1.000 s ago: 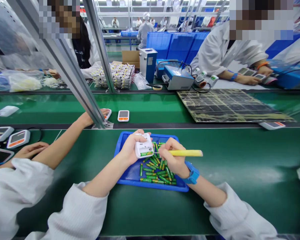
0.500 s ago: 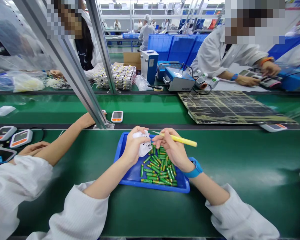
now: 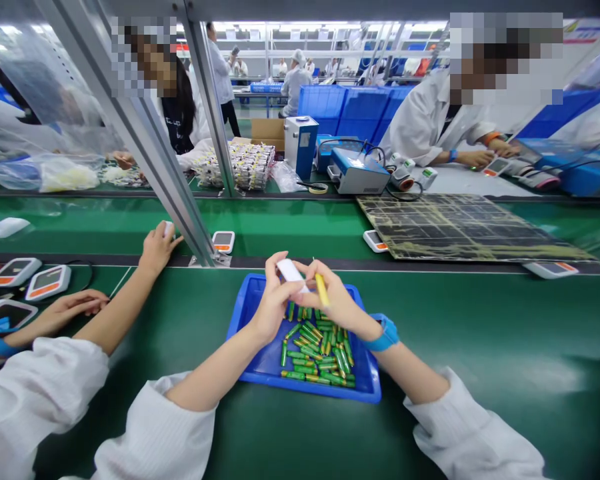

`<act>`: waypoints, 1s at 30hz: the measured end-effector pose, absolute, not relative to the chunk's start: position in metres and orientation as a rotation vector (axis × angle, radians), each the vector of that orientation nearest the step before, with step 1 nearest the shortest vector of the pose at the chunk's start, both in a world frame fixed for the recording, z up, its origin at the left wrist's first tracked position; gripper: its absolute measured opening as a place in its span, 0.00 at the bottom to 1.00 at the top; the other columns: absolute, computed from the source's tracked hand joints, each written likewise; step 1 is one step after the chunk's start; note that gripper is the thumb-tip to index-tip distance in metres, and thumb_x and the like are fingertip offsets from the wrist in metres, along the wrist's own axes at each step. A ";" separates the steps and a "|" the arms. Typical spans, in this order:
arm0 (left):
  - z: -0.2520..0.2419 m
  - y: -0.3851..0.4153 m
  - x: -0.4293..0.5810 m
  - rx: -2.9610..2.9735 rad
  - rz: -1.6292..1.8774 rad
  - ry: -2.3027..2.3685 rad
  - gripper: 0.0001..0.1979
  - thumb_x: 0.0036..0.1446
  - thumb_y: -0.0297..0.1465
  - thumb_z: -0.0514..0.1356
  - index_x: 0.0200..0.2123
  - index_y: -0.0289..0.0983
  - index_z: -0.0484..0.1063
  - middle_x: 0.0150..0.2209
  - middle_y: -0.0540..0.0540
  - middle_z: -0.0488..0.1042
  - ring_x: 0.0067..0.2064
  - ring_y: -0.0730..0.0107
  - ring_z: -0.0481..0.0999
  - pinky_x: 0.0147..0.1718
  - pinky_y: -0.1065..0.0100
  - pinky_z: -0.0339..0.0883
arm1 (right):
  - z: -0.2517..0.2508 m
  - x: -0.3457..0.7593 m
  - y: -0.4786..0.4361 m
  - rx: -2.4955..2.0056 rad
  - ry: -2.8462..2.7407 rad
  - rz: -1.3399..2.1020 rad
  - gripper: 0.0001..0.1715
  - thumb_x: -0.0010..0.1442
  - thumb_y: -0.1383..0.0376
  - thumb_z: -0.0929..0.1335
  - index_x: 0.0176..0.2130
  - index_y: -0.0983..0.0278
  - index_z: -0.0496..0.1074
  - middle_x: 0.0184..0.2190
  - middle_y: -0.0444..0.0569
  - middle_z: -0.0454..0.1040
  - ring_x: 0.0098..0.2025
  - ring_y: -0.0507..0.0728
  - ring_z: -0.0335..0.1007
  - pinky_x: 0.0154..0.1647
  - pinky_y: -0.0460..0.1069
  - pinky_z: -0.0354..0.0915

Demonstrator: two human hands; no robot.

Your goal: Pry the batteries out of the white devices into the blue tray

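My left hand (image 3: 271,301) is closed around a small white device (image 3: 290,271), held edge-on above the far end of a blue tray (image 3: 260,363). My right hand (image 3: 336,301) grips a yellow stick tool (image 3: 322,289) and its fingers also touch the device. Several green batteries (image 3: 317,347) lie loose in the tray beneath both hands. A blue wristband (image 3: 384,333) is on my right wrist.
A co-worker's arms (image 3: 125,300) reach in from the left, one hand by the metal post (image 3: 180,200). White-and-orange devices (image 3: 223,241) lie on the green conveyor belt and on the left. A dark gridded mat (image 3: 460,227), a blue machine (image 3: 357,170) and other workers lie beyond.
I turned the white device from battery side up to edge-on and raised it. The yellow tool swung from pointing right to nearly upright. The co-worker's hand pulled left; belt devices moved left.
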State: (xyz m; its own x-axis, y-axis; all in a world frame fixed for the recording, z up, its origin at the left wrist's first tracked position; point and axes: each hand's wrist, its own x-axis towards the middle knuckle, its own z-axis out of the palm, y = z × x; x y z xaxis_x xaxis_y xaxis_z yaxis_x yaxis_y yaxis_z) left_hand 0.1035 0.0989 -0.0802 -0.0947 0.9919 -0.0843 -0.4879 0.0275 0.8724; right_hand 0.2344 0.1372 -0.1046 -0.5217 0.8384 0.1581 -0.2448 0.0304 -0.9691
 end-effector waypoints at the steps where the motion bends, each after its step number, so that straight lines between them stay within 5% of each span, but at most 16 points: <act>1: -0.081 0.099 0.103 0.756 1.455 0.935 0.32 0.38 0.30 0.65 0.50 0.43 0.61 0.46 0.50 0.66 0.46 0.68 0.68 0.43 0.69 0.62 | -0.103 0.237 0.146 -0.640 -1.415 1.647 0.25 0.48 0.61 0.77 0.32 0.60 0.57 0.53 0.49 0.72 0.41 0.57 0.75 0.39 0.52 0.72; 6: -0.084 0.101 0.102 0.760 1.450 1.079 0.33 0.36 0.29 0.63 0.51 0.45 0.62 0.60 0.48 0.58 0.59 0.59 0.58 0.52 0.63 0.56 | -0.112 0.249 0.217 -0.730 -1.314 1.455 0.23 0.50 0.58 0.75 0.30 0.61 0.58 0.45 0.48 0.76 0.31 0.54 0.75 0.38 0.55 0.72; 11: -0.085 0.100 0.100 0.851 1.378 1.079 0.33 0.35 0.26 0.62 0.49 0.44 0.65 0.56 0.47 0.63 0.55 0.60 0.61 0.50 0.63 0.56 | -0.153 0.252 0.298 -1.040 -1.543 0.723 0.21 0.49 0.55 0.73 0.27 0.61 0.59 0.43 0.54 0.76 0.41 0.60 0.73 0.44 0.56 0.67; 15: -0.085 0.099 0.098 0.896 1.323 1.057 0.26 0.33 0.25 0.61 0.42 0.40 0.67 0.47 0.47 0.68 0.50 0.63 0.65 0.46 0.64 0.58 | -0.183 0.254 0.330 -1.504 -1.837 0.317 0.13 0.54 0.59 0.69 0.32 0.61 0.61 0.34 0.55 0.75 0.38 0.65 0.72 0.38 0.55 0.64; 25: -0.087 0.100 0.098 0.958 1.216 1.003 0.16 0.34 0.24 0.60 0.32 0.37 0.69 0.35 0.49 0.69 0.40 0.69 0.67 0.36 0.70 0.61 | -0.197 0.255 0.334 -1.364 -1.992 0.414 0.13 0.57 0.56 0.66 0.29 0.60 0.60 0.31 0.54 0.75 0.40 0.66 0.71 0.45 0.56 0.60; 30: -0.089 0.098 0.100 1.335 1.079 1.097 0.10 0.38 0.22 0.59 0.29 0.36 0.69 0.31 0.50 0.70 0.36 0.70 0.69 0.38 0.68 0.62 | -0.190 0.259 0.327 -1.230 -1.883 0.568 0.20 0.59 0.48 0.63 0.27 0.60 0.62 0.27 0.50 0.73 0.32 0.61 0.70 0.36 0.52 0.62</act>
State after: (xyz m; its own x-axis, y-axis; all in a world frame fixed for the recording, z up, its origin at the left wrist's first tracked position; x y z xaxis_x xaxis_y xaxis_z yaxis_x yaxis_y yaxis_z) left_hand 0.0996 0.0976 -0.0894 0.1729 0.9847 0.0224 0.0386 -0.0295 0.9988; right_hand 0.2592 0.3268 -0.1900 -0.2082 0.9029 0.3762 0.5440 0.4265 -0.7226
